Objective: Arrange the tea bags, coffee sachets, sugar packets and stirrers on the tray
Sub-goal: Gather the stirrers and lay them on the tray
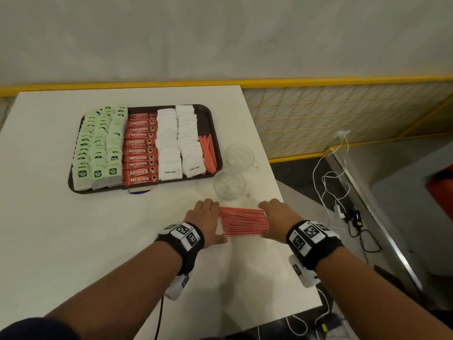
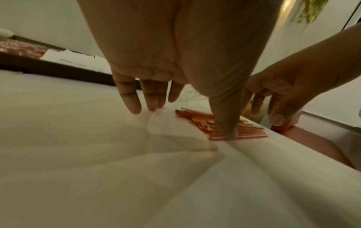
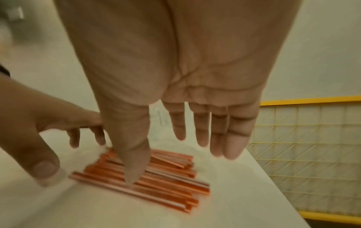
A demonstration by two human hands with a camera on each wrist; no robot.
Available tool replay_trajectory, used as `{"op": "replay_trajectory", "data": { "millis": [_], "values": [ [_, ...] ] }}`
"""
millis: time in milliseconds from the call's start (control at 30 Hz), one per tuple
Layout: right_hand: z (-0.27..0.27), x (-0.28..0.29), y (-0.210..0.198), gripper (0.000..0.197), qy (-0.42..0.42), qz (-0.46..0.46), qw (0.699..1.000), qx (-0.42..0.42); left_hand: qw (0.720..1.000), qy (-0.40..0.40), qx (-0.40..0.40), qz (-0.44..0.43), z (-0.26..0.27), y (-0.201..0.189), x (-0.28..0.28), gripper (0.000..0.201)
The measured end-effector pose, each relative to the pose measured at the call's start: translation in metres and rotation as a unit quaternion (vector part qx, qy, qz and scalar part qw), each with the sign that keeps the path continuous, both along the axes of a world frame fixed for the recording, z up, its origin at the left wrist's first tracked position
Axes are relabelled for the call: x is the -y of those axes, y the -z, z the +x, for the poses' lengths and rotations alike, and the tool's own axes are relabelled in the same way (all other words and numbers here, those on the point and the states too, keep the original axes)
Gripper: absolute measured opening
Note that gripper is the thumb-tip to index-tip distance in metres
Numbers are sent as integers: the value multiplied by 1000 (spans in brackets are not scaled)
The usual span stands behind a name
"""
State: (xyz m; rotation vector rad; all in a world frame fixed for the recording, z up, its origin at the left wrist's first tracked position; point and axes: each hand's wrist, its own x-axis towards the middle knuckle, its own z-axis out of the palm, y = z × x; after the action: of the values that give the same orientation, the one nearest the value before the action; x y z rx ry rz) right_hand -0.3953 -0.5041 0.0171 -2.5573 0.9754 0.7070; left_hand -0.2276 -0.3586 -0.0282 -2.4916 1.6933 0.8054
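Observation:
A loose bundle of red-and-white stirrers (image 1: 242, 221) (image 2: 252, 129) (image 3: 168, 177) lies flat on the white table near its right edge. My left hand (image 1: 208, 222) (image 2: 175, 98) stands at the bundle's left end and my right hand (image 1: 277, 217) (image 3: 175, 146) at its right end, both with straight fingers, thumbs touching the stirrers. Farther back, the dark tray (image 1: 210, 121) holds rows of green tea bags (image 1: 98, 148), red coffee sachets (image 1: 141, 153), white sugar packets (image 1: 179, 143) and a few stirrers (image 1: 208, 153).
Two clear glass bowls (image 1: 239, 154) (image 1: 229, 184) stand right of the tray, just beyond my hands. The table's right edge (image 1: 294, 217) runs close to my right hand. Cables lie on the floor; a yellow mesh fence (image 1: 343, 114) stands behind.

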Motion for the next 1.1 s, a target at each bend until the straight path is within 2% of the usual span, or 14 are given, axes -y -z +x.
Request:
{"op": "replay_trajectory", "data": {
  "millis": [100,233,400,567,733,867,1100],
  "values": [
    [4,6,16,76,-46,-25,999,10,999,-28,17,-9,-13,7,3,104],
    [10,5,28,67,-98,-37,994,7,999,-10,31,-42,-28,8,8,95],
    [14,1,37,51,-119,-27,992,14,998,0,23,-65,-36,8,7,67],
    [18,-7,42,41,-123,-31,992,-13,993,46,86,-62,-44,2,9,26],
    [20,-12,46,42,-109,-39,993,-22,993,49,103,-28,-54,0,9,25],
    [17,-17,48,32,-103,-37,994,7,993,43,114,-13,-60,3,8,30],
    [14,-28,50,27,-128,-49,991,1,991,63,108,-52,-60,12,-1,29]
  ]
}}
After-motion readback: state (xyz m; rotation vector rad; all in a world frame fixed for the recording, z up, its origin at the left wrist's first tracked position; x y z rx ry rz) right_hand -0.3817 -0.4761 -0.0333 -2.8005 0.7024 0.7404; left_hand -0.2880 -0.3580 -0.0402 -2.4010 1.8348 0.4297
